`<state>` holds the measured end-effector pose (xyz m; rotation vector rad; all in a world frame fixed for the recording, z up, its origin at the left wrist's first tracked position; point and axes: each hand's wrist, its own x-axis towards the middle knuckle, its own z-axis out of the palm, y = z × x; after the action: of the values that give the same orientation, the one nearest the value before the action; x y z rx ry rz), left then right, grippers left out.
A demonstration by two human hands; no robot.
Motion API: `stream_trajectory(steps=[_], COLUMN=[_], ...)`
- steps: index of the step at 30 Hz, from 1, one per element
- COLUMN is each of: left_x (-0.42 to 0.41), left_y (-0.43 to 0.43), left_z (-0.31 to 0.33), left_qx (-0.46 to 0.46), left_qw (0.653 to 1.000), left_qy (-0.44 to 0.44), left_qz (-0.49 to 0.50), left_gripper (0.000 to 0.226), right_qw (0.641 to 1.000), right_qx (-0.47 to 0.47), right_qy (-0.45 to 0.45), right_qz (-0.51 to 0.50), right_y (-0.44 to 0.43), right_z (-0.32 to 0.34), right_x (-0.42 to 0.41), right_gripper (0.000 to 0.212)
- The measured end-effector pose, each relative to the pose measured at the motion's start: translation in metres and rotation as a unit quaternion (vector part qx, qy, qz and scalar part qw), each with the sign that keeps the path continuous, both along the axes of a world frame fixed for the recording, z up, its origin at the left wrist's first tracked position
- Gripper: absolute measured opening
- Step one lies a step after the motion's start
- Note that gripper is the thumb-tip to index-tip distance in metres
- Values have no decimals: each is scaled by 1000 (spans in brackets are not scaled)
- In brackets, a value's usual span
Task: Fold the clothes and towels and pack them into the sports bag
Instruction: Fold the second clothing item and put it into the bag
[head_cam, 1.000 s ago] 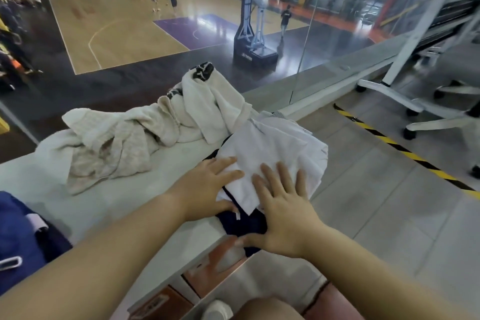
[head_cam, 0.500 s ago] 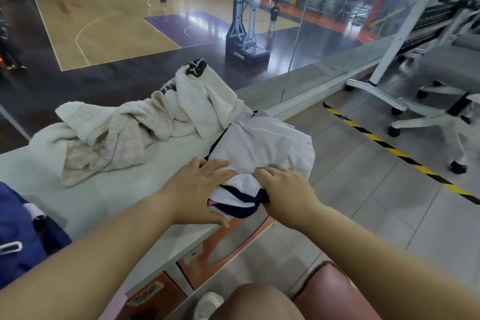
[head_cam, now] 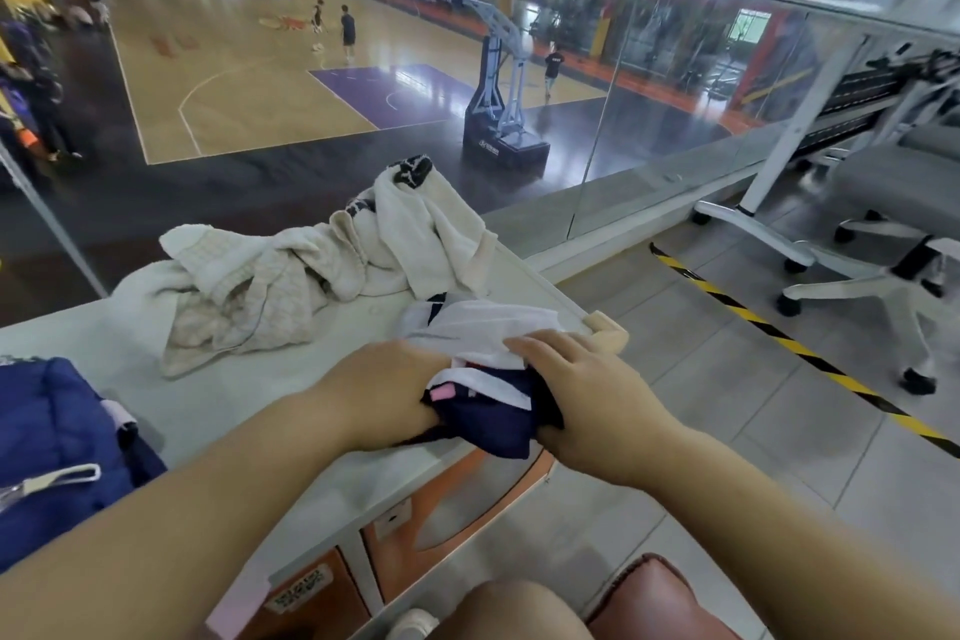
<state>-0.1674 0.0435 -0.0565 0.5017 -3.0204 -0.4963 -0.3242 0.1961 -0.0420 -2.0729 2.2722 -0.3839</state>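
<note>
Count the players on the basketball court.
3: one player and a second together beyond the purple key, a third right of the hoop stand. Blurred figures at left may add more.

Near edge of the white table (head_cam: 156, 379): a folded garment (head_cam: 483, 343), white over navy, is held between both hands. The right hand (head_cam: 587, 395) grips it, fingers across the top. The left hand (head_cam: 384, 390) is against its left side, fingers hidden in the cloth. Crumpled cream towels (head_cam: 291, 286) lie farther back. A blue sports bag (head_cam: 57, 431) sits at near left. A basketball court (head_cam: 234, 83) shows beyond the glass.
</note>
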Motion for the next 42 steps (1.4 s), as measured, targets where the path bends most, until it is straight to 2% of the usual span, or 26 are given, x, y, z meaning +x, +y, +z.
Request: stream_trajectory(steps=[3,4,5,8,11,15,17,20,21,23,25,28,34,38,42], left_x=[1,2,3,9,16,18,17,11,9,5,2,1,-1,1,7], left_y=[0,-1,-2,-8,-19,-39,-48,-58,-60,-62,-63,-68,-65,-53,-39], left_z=[13,16,18,24,25,15,12,10,9,7,4,0,-5,-6,-4], left_qx=[36,56,76,153,238,257,259,280,297,350,373,361,402,412,355], left_qw=[998,996,994,983,967,953,942,927,921,902,895,896,884,891,919], left_qy=[-49,-61,-73,-89,-58,-24,-18,-46,-61,-79,-81,-92,-85,-36,18], left_qz=[17,23,29,40,68,160,214,245,246,239,232,241,223,189,171], left_gripper=[9,15,23,29,32,54,61,73,72,49,33,52,49,50,71], right_qw=[996,993,992,991,983,971,968,965,965,960,947,941,953,952,953], right_qx=[66,93,105,130,184,212,211,220,224,235,249,248,241,250,279], right_qy=[48,65,73,19,-24,-111,-132,-121,-112,-129,-186,-220,-181,-174,-113], right_qz=[28,26,21,9,-4,-3,-30,-70,-78,-82,-79,-70,-40,-34,-25], right_y=[0,-4,-9,-27,-49,-81,-93,-104,-106,-108,-108,-107,-104,-99,-94], right_z=[7,7,8,22,36,27,19,13,12,10,8,6,5,7,12], right_x=[23,27,29,25,17,6,-2,-9,-9,-11,-13,-15,-16,-16,-13], right_gripper=[91,93,86,41,34,29,35,67,78,90,93,94,99,112,119])
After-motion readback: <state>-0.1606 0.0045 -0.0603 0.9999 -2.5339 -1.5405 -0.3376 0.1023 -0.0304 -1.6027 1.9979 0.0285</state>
